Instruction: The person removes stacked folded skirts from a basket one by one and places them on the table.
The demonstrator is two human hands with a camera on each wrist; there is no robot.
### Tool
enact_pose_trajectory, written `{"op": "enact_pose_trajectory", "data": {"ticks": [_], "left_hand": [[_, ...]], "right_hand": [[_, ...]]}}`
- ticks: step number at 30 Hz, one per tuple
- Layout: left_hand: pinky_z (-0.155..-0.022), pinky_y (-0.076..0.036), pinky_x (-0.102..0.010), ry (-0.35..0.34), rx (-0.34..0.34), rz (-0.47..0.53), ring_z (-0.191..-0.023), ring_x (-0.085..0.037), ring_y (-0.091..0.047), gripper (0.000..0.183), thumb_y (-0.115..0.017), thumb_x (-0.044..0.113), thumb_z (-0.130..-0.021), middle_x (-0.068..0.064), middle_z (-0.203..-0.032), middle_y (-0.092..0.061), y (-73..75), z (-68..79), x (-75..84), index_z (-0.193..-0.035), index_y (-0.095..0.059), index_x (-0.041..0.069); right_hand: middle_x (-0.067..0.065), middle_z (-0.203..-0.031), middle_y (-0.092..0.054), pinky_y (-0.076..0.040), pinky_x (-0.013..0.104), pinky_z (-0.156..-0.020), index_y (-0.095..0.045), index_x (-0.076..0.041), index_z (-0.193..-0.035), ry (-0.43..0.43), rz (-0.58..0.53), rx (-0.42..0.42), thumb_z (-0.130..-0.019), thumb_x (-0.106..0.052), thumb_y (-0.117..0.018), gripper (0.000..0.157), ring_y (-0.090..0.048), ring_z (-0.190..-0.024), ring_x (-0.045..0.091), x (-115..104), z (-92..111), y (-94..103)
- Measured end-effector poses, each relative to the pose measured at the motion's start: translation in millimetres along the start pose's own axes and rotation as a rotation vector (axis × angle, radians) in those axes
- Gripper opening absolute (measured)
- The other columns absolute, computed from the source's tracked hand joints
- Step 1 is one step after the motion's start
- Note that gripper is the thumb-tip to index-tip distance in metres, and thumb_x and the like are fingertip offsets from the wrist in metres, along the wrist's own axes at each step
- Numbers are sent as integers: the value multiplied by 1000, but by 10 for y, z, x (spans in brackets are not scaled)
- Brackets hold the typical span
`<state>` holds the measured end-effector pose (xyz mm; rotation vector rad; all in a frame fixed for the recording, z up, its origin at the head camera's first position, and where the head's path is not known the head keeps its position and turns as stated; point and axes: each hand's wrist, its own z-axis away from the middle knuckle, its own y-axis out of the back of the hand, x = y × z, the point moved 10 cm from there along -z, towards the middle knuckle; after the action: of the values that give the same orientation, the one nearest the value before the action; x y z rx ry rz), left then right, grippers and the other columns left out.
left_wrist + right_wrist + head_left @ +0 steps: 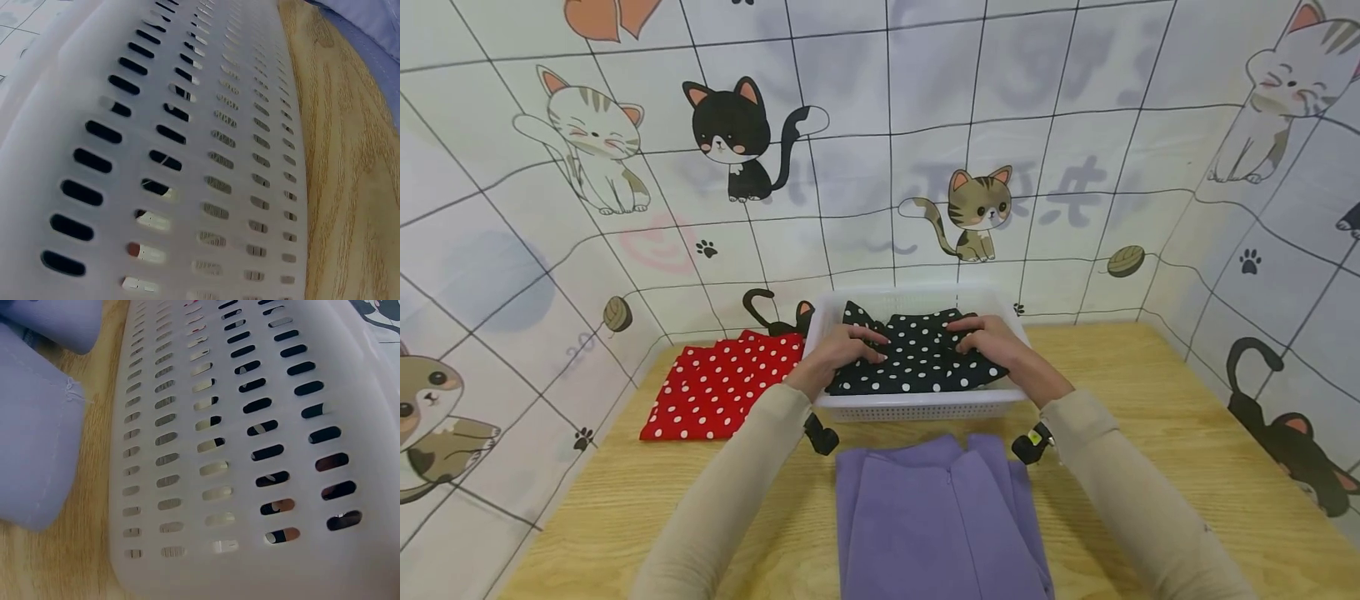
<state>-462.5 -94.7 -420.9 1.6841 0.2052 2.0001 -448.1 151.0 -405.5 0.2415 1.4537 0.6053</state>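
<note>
In the head view a white plastic basket (917,408) stands by the back wall, with a black cloth with white dots (917,346) lying folded inside it. My left hand (842,348) reaches over the front left of the basket and rests on the cloth, fingers spread. From the right side my right hand (992,340) touches the same cloth, its fingers lightly bent and apart. Both wrist views show mainly the slotted basket wall (187,150), with dark cloth through the slots; neither shows the hand itself.
A red cloth with white dots (722,387) lies folded left of the basket. In front of it, between my forearms, is a folded purple garment (925,525). All stand on a wood-grain table (1150,400), enclosed by tiled-pattern walls (865,167) printed with cats.
</note>
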Motion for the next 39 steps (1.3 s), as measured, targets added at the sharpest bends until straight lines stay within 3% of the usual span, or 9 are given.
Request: {"op": "enact_pose_trajectory", "data": {"ticks": [9, 16, 21, 24, 27, 29, 32, 35, 39], "left_hand": [[-102, -45, -38, -36, 18, 64, -121, -26, -53, 34, -77, 8, -84, -7, -138, -63, 26, 24, 36, -117, -80, 17], [-95, -52, -32, -37, -23, 176, -116, -21, -61, 37, -75, 9, -87, -4, -140, -63, 54, 141, 161, -123, -77, 18], [-87, -62, -32, -47, -48, 279, -99, -18, -73, 43, -76, 11, -87, -7, -135, -66, 92, 260, 315, -128, -74, 23], [-87, -63, -37, -71, -81, 349, -97, -20, -76, 48, -77, 10, -87, -10, -134, -67, 80, 346, 424, -132, -71, 25], [-90, -62, -40, -103, -121, 439, -105, -21, -74, 52, -75, 7, -88, -8, -139, -63, 44, 441, 528, -136, -68, 26], [-90, -62, -41, -118, -140, 508, -108, -22, -72, 53, -73, 5, -90, -7, -141, -60, 12, 503, 575, -138, -67, 27], [-88, -63, -40, -141, -138, 589, -107, -23, -72, 52, -71, 3, -91, -7, -141, -57, -27, 603, 632, -138, -66, 26], [-82, -64, -40, -176, -90, 635, -99, -21, -75, 48, -72, 3, -91, -9, -135, -62, -39, 697, 681, -136, -68, 20], [-75, -64, -41, -219, 1, 644, -90, -21, -78, 37, -75, 5, -90, -10, -120, -70, -26, 814, 734, -126, -72, 13]], "right_hand": [[19, -164, -39, -29, 54, -125, -57, -8, -147, 52, 7, 18, -90, -7, -60, 58, -31, -153, 36, -116, 66, 71], [20, -162, -41, -32, 54, -122, -58, -6, -146, 115, 7, 53, -91, -6, -61, 55, -34, -151, 38, -339, 222, 221], [16, -165, -39, -47, 36, -106, -57, -9, -148, 131, -52, 66, -94, -10, -63, 54, -45, -143, 32, -444, 368, 356], [14, -168, -32, -56, 24, -89, -54, -9, -150, 143, -149, 50, -97, -10, -62, 54, -62, -123, 17, -491, 481, 438], [14, -170, -26, -62, 24, -75, -47, -7, -154, 163, -341, 1, -100, -8, -61, 56, -73, -99, 7, -540, 613, 500], [12, -168, -31, -63, 26, -71, -45, -8, -156, 174, -474, -29, -100, -6, -61, 58, -76, -90, 7, -565, 702, 539], [6, -154, -49, -63, 27, -71, -46, -13, -156, 202, -601, -53, -99, -3, -60, 59, -77, -91, 10, -596, 827, 602], [-1, -144, -55, -63, 27, -72, -48, -17, -155, 247, -589, -47, -99, 0, -59, 60, -76, -96, 10, -616, 935, 661], [-3, -139, -55, -64, 28, -74, -44, -15, -157, 300, -429, 3, -98, -1, -59, 63, -75, -96, 9, -620, 1069, 709]]}}
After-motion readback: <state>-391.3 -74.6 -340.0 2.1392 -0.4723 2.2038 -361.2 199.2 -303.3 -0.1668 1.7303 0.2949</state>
